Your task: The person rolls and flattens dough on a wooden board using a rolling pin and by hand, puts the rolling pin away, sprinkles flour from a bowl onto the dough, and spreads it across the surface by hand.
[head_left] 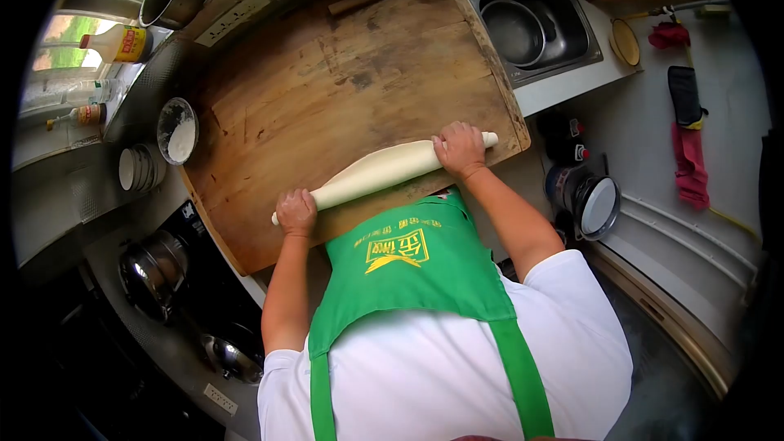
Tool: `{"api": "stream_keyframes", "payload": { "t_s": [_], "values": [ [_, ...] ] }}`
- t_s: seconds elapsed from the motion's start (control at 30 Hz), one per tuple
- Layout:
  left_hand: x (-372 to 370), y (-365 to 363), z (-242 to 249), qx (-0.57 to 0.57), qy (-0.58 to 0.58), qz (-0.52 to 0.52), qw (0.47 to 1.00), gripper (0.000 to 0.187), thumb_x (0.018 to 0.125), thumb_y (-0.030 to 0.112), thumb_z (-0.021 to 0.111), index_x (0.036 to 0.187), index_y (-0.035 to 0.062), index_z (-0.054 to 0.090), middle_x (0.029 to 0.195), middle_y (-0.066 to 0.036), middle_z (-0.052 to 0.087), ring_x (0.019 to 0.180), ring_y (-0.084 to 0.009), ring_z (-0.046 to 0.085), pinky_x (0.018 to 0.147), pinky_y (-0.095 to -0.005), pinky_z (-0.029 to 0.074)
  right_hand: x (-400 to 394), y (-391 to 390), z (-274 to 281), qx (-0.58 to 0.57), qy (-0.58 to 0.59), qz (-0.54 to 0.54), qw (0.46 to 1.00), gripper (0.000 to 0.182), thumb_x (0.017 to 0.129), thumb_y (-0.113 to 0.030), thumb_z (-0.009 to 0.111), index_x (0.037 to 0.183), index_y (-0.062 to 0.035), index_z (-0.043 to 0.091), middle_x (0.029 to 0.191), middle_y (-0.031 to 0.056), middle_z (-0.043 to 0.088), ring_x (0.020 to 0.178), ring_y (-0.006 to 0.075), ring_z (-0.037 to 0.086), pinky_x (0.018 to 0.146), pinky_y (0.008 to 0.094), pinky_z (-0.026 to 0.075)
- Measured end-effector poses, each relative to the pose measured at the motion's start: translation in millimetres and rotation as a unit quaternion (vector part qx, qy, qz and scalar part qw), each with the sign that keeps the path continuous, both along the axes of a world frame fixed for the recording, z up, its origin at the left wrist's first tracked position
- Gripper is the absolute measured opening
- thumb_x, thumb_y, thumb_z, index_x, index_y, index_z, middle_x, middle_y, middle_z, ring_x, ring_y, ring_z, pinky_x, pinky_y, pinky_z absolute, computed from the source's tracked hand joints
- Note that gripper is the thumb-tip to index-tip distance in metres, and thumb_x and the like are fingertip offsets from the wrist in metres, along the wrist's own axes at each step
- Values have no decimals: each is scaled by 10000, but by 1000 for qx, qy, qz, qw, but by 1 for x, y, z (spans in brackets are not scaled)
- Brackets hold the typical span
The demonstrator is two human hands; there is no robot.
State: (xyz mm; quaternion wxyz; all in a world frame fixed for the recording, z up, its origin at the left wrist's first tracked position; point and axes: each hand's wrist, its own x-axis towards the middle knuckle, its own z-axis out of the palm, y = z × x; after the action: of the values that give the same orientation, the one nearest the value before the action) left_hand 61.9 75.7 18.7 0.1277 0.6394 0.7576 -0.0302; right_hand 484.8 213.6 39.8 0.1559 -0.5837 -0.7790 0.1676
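Rolling pin (491,140) mostly hidden inside dough (382,171); bottle labels (131,45) illegible

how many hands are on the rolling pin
2. The left hand is on the dough-wrapped rolling pin close to its left end, and the right hand is close to its right end. Both are in plain view.

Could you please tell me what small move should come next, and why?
Probably roll the rolling pin gently forward: the dough is wrapped around it, the left hand and right hand are near its ends, and the board extends ahead.
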Motion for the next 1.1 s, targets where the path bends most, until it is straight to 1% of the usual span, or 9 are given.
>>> {"api": "stream_keyframes", "payload": {
  "t_s": [0.07,0.13,0.2,0.4,0.53,0.6,0.7,0.87,1.1],
  "values": [
    [18,5,9,204,8,14,979,446,1007,388,504,1237,70,714,1389,-228,626,1325,-440,544,1115,-538,430,2,-11,1,60,0,29,998,335,927,-408,643,1078,-113,690,1165,107,666,1159,307,600,1001,497,446],
    [50,0,10,171,23,-2,985,509,1004,404,508,1367,73,641,1516,-223,515,1423,-454,443,1178,-541,363,7,-15,-6,56,-8,63,996,497,916,-439,654,1305,-130,682,1436,133,612,1389,328,518,1152,505,391],
    [49,3,-3,107,64,-2,992,668,957,433,542,1545,116,539,1684,-218,349,1549,-467,297,1245,-545,306,14,-13,-18,54,-30,76,995,502,907,-445,660,1297,-130,687,1437,130,614,1383,336,521,1157,508,392],
    [1,103,3,142,-56,5,988,504,964,299,566,1440,142,624,1614,-235,429,1494,-486,362,1204,-549,353,-4,96,-12,60,-11,89,994,472,947,-446,634,1285,-125,703,1468,141,603,1395,365,517,1174,513,388],
    [-4,164,35,69,-6,41,997,400,979,285,594,1320,93,675,1527,-240,521,1450,-476,415,1153,-562,388,-20,138,-15,58,-18,31,998,453,1010,-405,584,1310,-78,671,1469,163,605,1410,357,510,1183,502,379],
    [-2,164,31,239,11,-46,970,364,984,321,617,1212,50,702,1446,-232,589,1410,-456,458,1126,-561,394,-44,140,-14,100,-5,55,993,555,1003,-461,585,1360,-39,629,1448,159,626,1406,365,515,1193,502,372],
    [62,125,8,82,-87,-37,992,804,1006,444,576,1596,-48,338,1682,-231,345,1568,-407,303,1289,-516,220,-68,69,-24,60,-71,143,985,605,969,-515,606,1360,-54,645,1445,143,633,1390,370,532,1193,508,373],
    [59,158,9,102,-38,-53,993,623,899,383,623,1495,205,581,1627,-172,425,1478,-481,380,1162,-575,395,-82,98,-12,56,-28,134,989,607,936,-523,625,1341,-72,675,1444,134,633,1391,364,533,1183,524,377],
    [41,273,35,144,-5,-84,986,419,972,284,596,1333,85,668,1532,-194,516,1452,-429,431,1205,-552,325,-120,210,-6,103,-55,54,992,315,1026,-339,557,1136,-77,692,1248,123,701,1298,311,580,1118,526,414]
  ]
}}
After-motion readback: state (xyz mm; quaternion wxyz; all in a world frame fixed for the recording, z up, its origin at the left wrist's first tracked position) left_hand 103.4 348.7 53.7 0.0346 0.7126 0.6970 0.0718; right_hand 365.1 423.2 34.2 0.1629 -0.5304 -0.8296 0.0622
